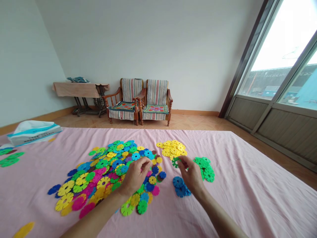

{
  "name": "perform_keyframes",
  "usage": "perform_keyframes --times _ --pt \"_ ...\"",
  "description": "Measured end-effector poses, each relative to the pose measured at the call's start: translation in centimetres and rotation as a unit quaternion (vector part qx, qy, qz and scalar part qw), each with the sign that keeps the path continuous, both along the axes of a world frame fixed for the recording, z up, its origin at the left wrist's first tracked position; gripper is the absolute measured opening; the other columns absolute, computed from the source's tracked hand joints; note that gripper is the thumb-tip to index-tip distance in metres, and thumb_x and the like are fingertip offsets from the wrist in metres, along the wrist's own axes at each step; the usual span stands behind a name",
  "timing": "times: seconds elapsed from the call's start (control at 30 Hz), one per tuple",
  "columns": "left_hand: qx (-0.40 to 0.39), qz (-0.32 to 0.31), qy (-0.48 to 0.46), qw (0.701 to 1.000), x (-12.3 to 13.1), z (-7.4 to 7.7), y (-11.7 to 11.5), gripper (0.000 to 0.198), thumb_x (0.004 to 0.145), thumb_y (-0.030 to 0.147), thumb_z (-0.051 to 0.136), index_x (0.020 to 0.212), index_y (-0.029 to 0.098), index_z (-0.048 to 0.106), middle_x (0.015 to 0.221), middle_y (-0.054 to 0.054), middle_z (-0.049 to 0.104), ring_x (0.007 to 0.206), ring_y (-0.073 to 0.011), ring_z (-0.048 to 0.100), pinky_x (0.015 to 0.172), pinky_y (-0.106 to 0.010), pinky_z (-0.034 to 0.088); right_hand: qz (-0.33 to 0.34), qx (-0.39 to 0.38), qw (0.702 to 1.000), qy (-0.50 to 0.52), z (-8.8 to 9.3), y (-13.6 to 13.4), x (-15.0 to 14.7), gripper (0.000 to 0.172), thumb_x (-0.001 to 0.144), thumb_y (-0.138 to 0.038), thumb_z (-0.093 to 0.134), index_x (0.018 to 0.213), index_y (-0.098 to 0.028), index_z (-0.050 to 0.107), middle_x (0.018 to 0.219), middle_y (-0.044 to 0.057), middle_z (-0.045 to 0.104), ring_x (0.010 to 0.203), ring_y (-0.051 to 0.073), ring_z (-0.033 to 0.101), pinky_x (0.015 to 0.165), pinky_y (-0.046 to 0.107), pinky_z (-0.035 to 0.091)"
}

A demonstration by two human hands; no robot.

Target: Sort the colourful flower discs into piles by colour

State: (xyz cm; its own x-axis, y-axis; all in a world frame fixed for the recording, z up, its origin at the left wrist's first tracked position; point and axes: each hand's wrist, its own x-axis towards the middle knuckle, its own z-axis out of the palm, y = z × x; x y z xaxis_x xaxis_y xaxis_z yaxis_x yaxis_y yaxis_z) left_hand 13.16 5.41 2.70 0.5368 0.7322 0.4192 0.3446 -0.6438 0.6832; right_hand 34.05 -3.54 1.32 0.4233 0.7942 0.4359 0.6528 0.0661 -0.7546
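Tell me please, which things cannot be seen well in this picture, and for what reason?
All in the head view:
Left hand: whether it holds a disc; the back of the hand hides the palm.
Green disc: partly covered by the right hand.
Mixed pile: lower discs, hidden under upper ones.
Yellow piece: blurred, cut off by the bottom edge.
Tissue box: print too small and blurred.
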Motion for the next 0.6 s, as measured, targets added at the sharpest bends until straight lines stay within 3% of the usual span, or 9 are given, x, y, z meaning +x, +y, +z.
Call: perform_keyframes --times 0.1,0.23,0.37,0.5,0.6 --pt "0.06 0.053 0.002 0.997 -1.0 -0.5 2.0 0.022 0.091 0.032 0.045 0.081 0.019 0.059 0.074 -0.001 0.066 0.07 -0.015 0.062 0.067 -0.024 0.047 -0.129 -0.03 0.99 -0.049 0.2 0.0 4.1 0.031 0.084 -0.034 0.043 0.094 -0.017 0.067 0.081 0.006 0.066 0.072 0.019 0.059 0.069 0.03 0.041" --pt "0.114 0.088 0.016 0.989 -2.0 -1.2 3.9 0.018 0.088 0.029 0.046 0.084 0.019 0.061 0.083 -0.003 0.068 0.079 -0.0175 0.064 0.072 -0.027 0.048 -0.258 -0.142 0.952 -0.082 0.8 -0.8 8.2 0.036 0.084 -0.032 0.038 0.095 -0.021 0.07 0.09 0.008 0.067 0.078 0.023 0.06 0.069 0.033 0.038" --pt "0.138 0.105 0.032 0.984 -2.6 -1.4 4.8 0.017 0.087 0.026 0.046 0.086 0.019 0.062 0.087 -0.004 0.068 0.086 -0.0195 0.064 0.078 -0.03 0.049 -0.295 -0.224 0.926 -0.078 0.7 -1.4 10.3 0.037 0.084 -0.033 0.037 0.094 -0.026 0.072 0.095 0.009 0.067 0.089 0.028 0.06 0.076 0.04 0.036" --pt "0.137 0.122 0.045 0.982 -3.1 -1.0 5.3 0.019 0.087 0.022 0.043 0.088 0.019 0.062 0.088 -0.005 0.068 0.087 -0.0197 0.063 0.08 -0.032 0.049 -0.333 -0.168 0.924 -0.086 0.1 -1.2 10.5 0.036 0.083 -0.036 0.04 0.101 -0.024 0.069 0.108 0.012 0.062 0.099 0.029 0.058 0.082 0.046 0.033" --pt "0.154 0.117 0.067 0.979 -3.2 -0.9 5.6 0.018 0.086 0.02 0.045 0.088 0.019 0.062 0.09 -0.005 0.068 0.091 -0.0208 0.062 0.083 -0.033 0.048 -0.287 -0.117 0.947 -0.09 -0.4 -0.7 9.7 0.032 0.084 -0.036 0.042 0.095 -0.022 0.068 0.105 0.01 0.063 0.092 0.024 0.061 0.08 0.041 0.034"
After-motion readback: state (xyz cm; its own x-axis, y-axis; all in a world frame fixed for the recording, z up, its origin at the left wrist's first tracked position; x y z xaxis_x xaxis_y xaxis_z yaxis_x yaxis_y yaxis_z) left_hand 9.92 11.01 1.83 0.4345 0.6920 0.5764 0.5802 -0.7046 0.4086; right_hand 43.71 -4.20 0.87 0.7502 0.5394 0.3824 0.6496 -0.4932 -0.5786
